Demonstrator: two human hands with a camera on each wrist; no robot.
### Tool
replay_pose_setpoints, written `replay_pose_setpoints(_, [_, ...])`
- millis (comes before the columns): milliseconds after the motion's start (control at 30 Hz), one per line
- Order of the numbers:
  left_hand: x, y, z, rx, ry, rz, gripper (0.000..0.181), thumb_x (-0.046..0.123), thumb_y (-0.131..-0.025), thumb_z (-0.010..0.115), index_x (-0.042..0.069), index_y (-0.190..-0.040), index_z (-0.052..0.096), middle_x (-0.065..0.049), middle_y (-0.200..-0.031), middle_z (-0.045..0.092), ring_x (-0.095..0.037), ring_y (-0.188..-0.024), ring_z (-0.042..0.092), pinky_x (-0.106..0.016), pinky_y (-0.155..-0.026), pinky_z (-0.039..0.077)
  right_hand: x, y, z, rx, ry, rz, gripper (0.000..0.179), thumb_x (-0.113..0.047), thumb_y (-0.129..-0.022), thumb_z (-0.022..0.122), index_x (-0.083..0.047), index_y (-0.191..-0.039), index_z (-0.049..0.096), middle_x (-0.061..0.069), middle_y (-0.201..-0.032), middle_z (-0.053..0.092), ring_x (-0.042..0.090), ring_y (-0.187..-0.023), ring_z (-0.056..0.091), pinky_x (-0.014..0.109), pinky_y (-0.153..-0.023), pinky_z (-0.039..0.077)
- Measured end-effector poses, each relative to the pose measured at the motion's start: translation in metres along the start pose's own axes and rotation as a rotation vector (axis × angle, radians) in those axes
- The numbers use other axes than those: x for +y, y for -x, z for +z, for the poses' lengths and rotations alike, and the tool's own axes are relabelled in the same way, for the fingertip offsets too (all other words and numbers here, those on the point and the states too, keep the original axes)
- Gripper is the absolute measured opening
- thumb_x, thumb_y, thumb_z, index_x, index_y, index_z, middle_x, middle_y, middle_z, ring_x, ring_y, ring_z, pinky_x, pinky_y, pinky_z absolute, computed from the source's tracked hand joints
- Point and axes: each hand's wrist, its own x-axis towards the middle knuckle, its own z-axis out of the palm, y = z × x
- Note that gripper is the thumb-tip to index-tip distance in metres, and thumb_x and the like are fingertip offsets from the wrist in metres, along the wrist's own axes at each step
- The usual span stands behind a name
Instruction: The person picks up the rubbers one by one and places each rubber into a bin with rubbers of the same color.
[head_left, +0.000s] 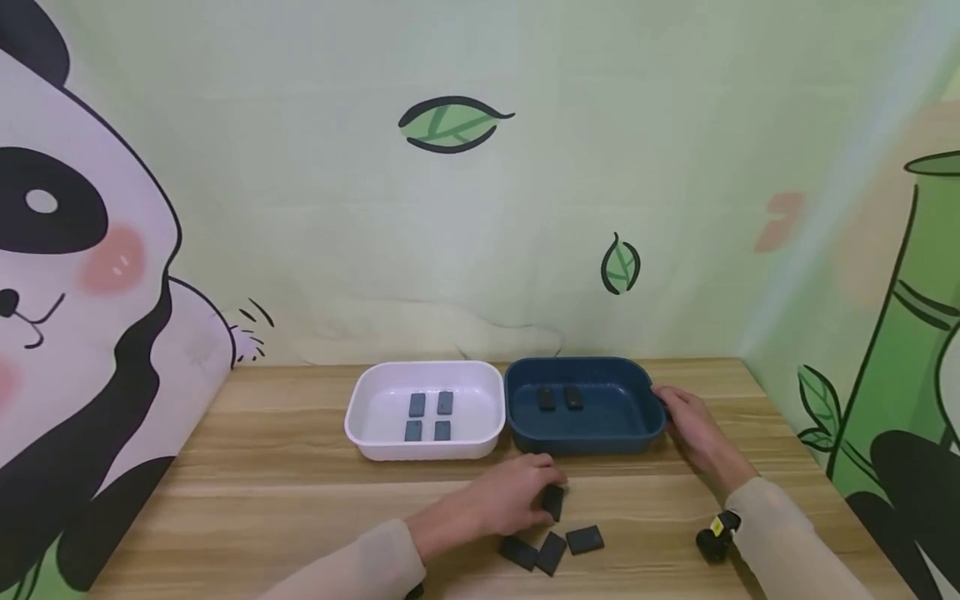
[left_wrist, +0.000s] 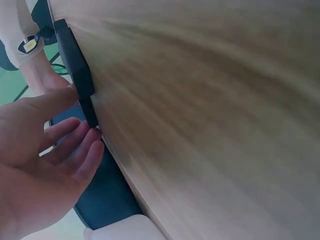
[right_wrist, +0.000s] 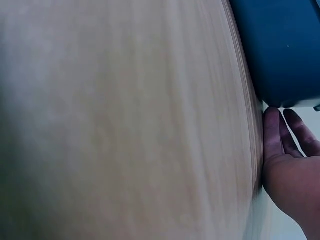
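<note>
My left hand [head_left: 510,496] pinches a small black rectangular block [head_left: 552,502] between thumb and fingers, low over the table. Three more black blocks [head_left: 585,540] lie flat just in front of it. In the left wrist view the thumb and fingertips [left_wrist: 92,134] close around the end of a dark block [left_wrist: 88,112]. At the right end of a dark blue tray [head_left: 585,444], my right hand [head_left: 696,427] touches the rim, its fingers [right_wrist: 272,132] fairly straight in the right wrist view. Two black blocks [head_left: 573,397] lie inside that tray.
Left of the blue tray, side by side with it, stands a white tray [head_left: 431,451] holding several grey-blue blocks [head_left: 417,405]. Both trays sit toward the back of the wooden table [head_left: 277,442], before a wall hanging [head_left: 330,167] with panda and leaf drawings.
</note>
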Motion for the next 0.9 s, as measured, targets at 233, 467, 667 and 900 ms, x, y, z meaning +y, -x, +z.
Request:
replay_pose_setpoints(233, [-0.001, -0.002, 0.004, 0.0, -0.015, 0.006, 0.048, 0.029, -0.092, 0.086, 0.017, -0.135, 0.071, 0.004, -0.125, 0.064, -0.009, -0.116, 0.061, -0.021, -0.101, 0.051, 0.001, -0.001, 0.001, -0.003, 0.027, 0.004, 0.051, -0.033, -0.113, 0.049, 0.008, -0.142, 0.056, -0.009, -0.111, 0.064, -0.001, -0.097, 0.059, 0.016, -0.085, 0.054])
replay_pose_setpoints(467, [-0.003, -0.001, -0.002, -0.01, -0.051, 0.001, 0.047, 0.03, -0.091, 0.087, 0.018, -0.133, 0.072, 0.003, -0.126, 0.064, -0.011, -0.113, 0.06, -0.021, -0.098, 0.051, -0.006, 0.0, 0.002, -0.015, 0.018, 0.012, 0.055, -0.031, -0.113, 0.049, 0.012, -0.147, 0.049, -0.008, -0.113, 0.065, -0.002, -0.098, 0.059, 0.016, -0.086, 0.054])
replay_pose_setpoints(667, [0.0, 0.0, -0.005, -0.035, -0.049, -0.008, 0.045, 0.027, -0.092, 0.086, 0.018, -0.133, 0.072, 0.003, -0.125, 0.065, -0.011, -0.113, 0.061, -0.021, -0.098, 0.051, -0.005, 0.002, 0.002, -0.014, 0.016, 0.013, 0.055, -0.032, -0.113, 0.048, 0.013, -0.146, 0.049, -0.009, -0.108, 0.065, -0.002, -0.096, 0.059, 0.016, -0.084, 0.054])
replay_pose_setpoints(900, [0.001, -0.006, -0.01, -0.023, -0.038, 0.042, 0.042, 0.028, -0.093, 0.085, 0.016, -0.132, 0.073, 0.003, -0.119, 0.066, -0.007, -0.108, 0.063, -0.019, -0.096, 0.052, -0.004, 0.002, 0.002, -0.003, 0.009, -0.002, 0.052, -0.032, -0.113, 0.049, 0.011, -0.142, 0.053, -0.01, -0.106, 0.065, -0.002, -0.095, 0.06, 0.016, -0.084, 0.055])
